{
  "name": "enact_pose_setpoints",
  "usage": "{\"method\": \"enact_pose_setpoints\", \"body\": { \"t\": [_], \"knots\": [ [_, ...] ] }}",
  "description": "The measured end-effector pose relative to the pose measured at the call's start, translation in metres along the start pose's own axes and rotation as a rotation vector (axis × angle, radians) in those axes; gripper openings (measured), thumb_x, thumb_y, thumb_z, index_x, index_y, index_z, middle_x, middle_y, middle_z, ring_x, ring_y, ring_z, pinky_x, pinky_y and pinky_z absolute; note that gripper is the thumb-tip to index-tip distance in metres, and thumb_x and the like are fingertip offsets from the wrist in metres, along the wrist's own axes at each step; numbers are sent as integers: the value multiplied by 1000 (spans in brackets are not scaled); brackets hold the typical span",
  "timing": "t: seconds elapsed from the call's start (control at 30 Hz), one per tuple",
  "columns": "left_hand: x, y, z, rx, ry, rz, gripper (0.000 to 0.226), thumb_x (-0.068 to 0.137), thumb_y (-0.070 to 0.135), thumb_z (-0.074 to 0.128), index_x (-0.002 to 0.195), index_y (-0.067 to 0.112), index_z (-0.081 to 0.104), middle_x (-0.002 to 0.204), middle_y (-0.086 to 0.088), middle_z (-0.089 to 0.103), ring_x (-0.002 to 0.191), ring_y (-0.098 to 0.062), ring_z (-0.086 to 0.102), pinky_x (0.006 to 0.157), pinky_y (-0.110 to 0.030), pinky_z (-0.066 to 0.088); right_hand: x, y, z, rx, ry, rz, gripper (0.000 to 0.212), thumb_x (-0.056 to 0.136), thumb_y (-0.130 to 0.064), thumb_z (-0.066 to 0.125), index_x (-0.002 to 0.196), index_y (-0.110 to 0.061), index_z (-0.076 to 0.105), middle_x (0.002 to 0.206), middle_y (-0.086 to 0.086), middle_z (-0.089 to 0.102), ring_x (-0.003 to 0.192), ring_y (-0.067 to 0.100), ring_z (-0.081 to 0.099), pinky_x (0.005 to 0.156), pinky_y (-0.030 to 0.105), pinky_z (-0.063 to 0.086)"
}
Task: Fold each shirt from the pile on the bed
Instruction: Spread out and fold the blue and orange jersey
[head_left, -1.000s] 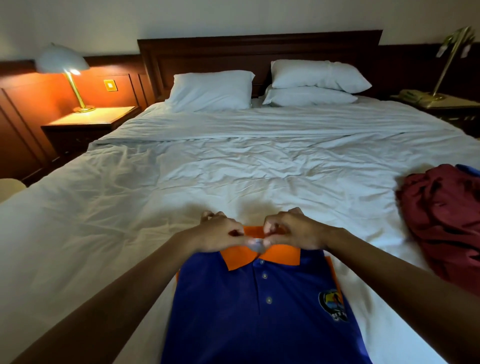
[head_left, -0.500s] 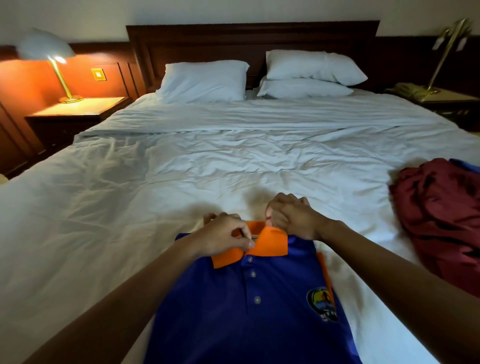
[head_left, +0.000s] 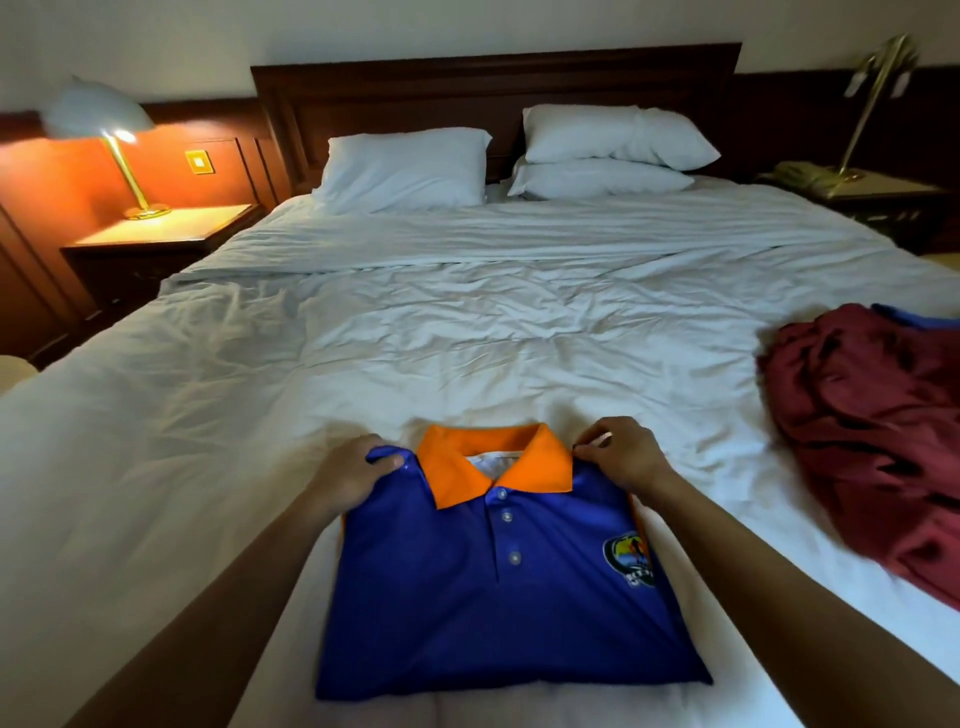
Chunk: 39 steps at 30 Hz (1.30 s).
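Blue fabric sits bunched under the left hand (head_left: 358, 475). Its fingers curl over the left-side shoulder of the polo shirt (head_left: 493, 597) and its thumb lies on top, so this hand is grasping the shoulder corner. Across the orange collar (head_left: 493, 460), the right hand (head_left: 621, 457) is partly closed too. Its thumb and forefinger pinch the shirt's other shoulder right beside the collar's edge, and its remaining fingers are bent above the sheet. Both forearms run out of the bottom corners of the view.

What the left fingers do beneath the cloth is hidden. I cannot tell how the sleeves are tucked; only a thin orange strip shows along each side edge. The crest (head_left: 628, 561) on the chest is too blurred to read. At the far right a crumpled maroon garment (head_left: 872, 431) is cut off by the frame, and a sliver of another blue garment (head_left: 914, 317) peeks out behind it.

The shirt lies front-up on the white bed (head_left: 415, 338), close to the foot end and about midway across. It is folded into a neat rectangle with its collar pointing towards the pillows (head_left: 405, 166). Three pale buttons run down the placket, and a white strip shows inside the neck. Its cloth has a slight sheen and lies smooth on the creased sheet. The maroon heap lies well apart to its right.
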<state>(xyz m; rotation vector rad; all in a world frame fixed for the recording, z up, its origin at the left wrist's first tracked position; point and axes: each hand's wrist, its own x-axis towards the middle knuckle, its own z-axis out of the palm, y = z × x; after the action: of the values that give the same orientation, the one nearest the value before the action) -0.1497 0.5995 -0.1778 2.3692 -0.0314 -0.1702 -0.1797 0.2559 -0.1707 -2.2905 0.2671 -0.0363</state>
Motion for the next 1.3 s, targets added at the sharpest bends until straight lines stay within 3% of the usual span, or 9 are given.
{"method": "enact_pose_setpoints", "body": {
  "t": [0.13,0.3,0.4,0.57,0.7,0.83,1.07,1.2,1.3],
  "knots": [
    [-21,4,0,-207,144,-101,29,95,35,66,115,17,54,108,3,58,107,-18,55,88,-29,39,-24,5,-20,136,112,88,22,89,-25,65,110,-15,64,90,9,71,80,22,68,77,37,56],
    [-44,-6,-6,-166,53,-187,43,85,49,72,73,15,49,66,2,49,68,-19,52,64,-31,37,-78,-6,-33,-273,-39,83,57,79,-63,69,59,-14,49,57,1,55,59,18,56,53,30,37],
    [-61,-8,0,-109,32,-208,49,80,54,76,83,6,65,79,-8,69,78,-25,67,70,-37,50,-89,0,-18,-338,-148,45,43,79,-53,73,75,-14,56,72,0,62,69,16,61,52,25,37],
    [-88,-4,3,-166,6,-192,47,76,47,82,102,10,68,96,-7,74,89,-22,70,87,-40,56,-100,3,-17,195,-10,104,45,87,-37,72,61,-10,48,58,2,54,58,18,52,57,31,41],
    [-115,-3,-2,-209,13,-214,49,75,51,81,99,11,67,93,-12,75,86,-27,72,81,-47,60,-127,-2,-34,-72,52,80,40,85,-53,69,76,-14,69,70,-2,68,73,17,65,71,35,54],
    [-144,-10,12,-120,-26,-164,36,81,52,76,93,18,73,84,-2,75,80,-22,70,76,-37,56,-162,6,-29,-304,-62,62,39,79,-61,69,78,-23,63,76,-2,66,75,18,61,58,30,41],
    [-162,-27,20,-104,153,-11,28,93,41,67,90,13,70,77,-8,71,74,-30,67,71,-40,50,-174,23,-20,-218,134,20,47,98,-43,56,58,-20,45,59,-1,50,58,19,42,57,38,29],
    [-172,-35,19,-129,164,-30,53,84,58,69,74,6,63,65,-14,62,62,-33,60,59,-43,43,-185,30,-25,-160,197,16,61,86,-52,68,53,-13,35,45,-1,36,51,19,38,50,34,31],
    [-173,-28,19,-150,234,-30,56,85,48,73,61,13,36,54,-2,29,49,-18,29,55,-36,24,-194,29,-26,-115,112,33,65,78,-63,70,54,-14,35,43,-2,35,51,20,41,50,34,29]
  ]
}}
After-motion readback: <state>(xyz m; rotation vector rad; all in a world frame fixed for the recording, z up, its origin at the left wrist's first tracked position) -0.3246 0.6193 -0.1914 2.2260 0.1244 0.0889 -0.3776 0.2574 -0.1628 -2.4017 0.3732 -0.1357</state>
